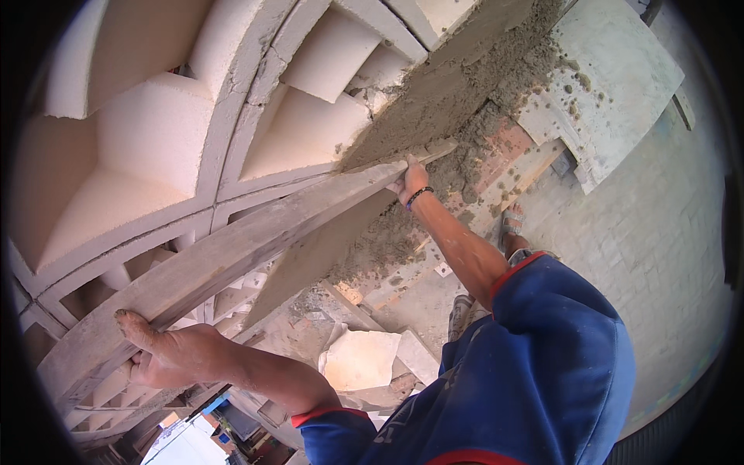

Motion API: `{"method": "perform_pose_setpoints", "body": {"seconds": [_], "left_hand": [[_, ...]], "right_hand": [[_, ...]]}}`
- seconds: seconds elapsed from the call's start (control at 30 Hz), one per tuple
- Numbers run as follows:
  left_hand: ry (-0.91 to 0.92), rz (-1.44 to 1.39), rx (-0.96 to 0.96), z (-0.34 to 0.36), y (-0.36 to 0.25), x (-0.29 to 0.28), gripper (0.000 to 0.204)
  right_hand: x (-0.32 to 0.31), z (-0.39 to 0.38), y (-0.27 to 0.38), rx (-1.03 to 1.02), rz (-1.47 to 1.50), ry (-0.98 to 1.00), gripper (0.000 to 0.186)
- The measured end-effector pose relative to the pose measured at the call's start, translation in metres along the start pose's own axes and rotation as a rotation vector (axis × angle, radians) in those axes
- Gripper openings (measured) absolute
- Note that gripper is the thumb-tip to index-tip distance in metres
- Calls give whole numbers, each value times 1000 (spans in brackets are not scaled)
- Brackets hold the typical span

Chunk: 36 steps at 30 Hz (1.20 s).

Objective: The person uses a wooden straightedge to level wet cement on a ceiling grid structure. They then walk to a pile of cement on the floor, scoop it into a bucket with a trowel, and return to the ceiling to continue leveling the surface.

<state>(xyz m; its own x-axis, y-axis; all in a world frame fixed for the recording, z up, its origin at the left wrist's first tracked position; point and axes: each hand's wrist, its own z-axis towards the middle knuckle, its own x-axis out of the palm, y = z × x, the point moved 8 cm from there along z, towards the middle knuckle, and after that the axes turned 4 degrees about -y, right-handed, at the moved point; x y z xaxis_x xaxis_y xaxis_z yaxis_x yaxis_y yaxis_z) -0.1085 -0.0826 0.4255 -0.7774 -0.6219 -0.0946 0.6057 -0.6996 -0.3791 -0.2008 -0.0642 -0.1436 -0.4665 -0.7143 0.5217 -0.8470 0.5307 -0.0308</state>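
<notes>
I hold a long weathered wooden board (pixel 271 217) diagonally along a band of wet grey mortar (pixel 457 70) beside a wall of pale decorative openwork blocks (pixel 147 132). My left hand (pixel 174 349) is closed on the board's near part at the lower left, thumb over the top. My right hand (pixel 411 180), a beaded bracelet on its wrist, grips the board close to its far end, against the mortar. Loose lumps of mortar (pixel 465 170) lie along the band's right side, below the board's far end.
A pale sheet (pixel 612 93) spattered with mortar lies at the upper right beside planks and a paved floor (pixel 659 248). My sandalled foot (pixel 511 221) is near the planks. Broken pale slabs (pixel 360 356) and offcuts lie below, with clutter (pixel 178 442) at the bottom left.
</notes>
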Motion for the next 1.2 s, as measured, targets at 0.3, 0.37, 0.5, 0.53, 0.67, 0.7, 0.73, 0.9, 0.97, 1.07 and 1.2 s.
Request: {"method": "perform_pose_setpoints", "body": {"seconds": [0.3,0.37,0.5,0.53,0.67,0.7,0.73,0.9,0.97,1.07,1.2], "left_hand": [[40,-82,37,-5,-25,16,58],[-35,102,-9,-8,-23,10,55],[-10,-4,-33,-8,-32,15,50],[-18,-66,-46,-7,-35,16,49],[-68,3,-100,-19,-43,23,44],[-35,-33,-60,-18,-51,25,44],[-11,-43,-55,-19,-57,27,44],[8,-40,4,-14,-78,34,42],[-7,-145,5,-15,-80,38,41],[-13,-144,-52,-18,-77,43,41],[24,-173,-14,-17,-87,46,42]], "right_hand": [[0,6,37,-28,-17,-56,41],[2,6,46,-46,-24,-53,45],[6,6,67,-116,-21,-12,47],[9,8,76,-159,1,18,48],[4,17,84,-128,-28,-59,52],[5,20,87,-128,-37,-54,52],[6,22,89,-126,-41,-51,53],[10,19,112,-143,-14,-8,56],[16,13,122,-161,3,25,56],[11,7,135,-203,-78,-149,33],[15,3,151,-203,-83,-156,33]]}}
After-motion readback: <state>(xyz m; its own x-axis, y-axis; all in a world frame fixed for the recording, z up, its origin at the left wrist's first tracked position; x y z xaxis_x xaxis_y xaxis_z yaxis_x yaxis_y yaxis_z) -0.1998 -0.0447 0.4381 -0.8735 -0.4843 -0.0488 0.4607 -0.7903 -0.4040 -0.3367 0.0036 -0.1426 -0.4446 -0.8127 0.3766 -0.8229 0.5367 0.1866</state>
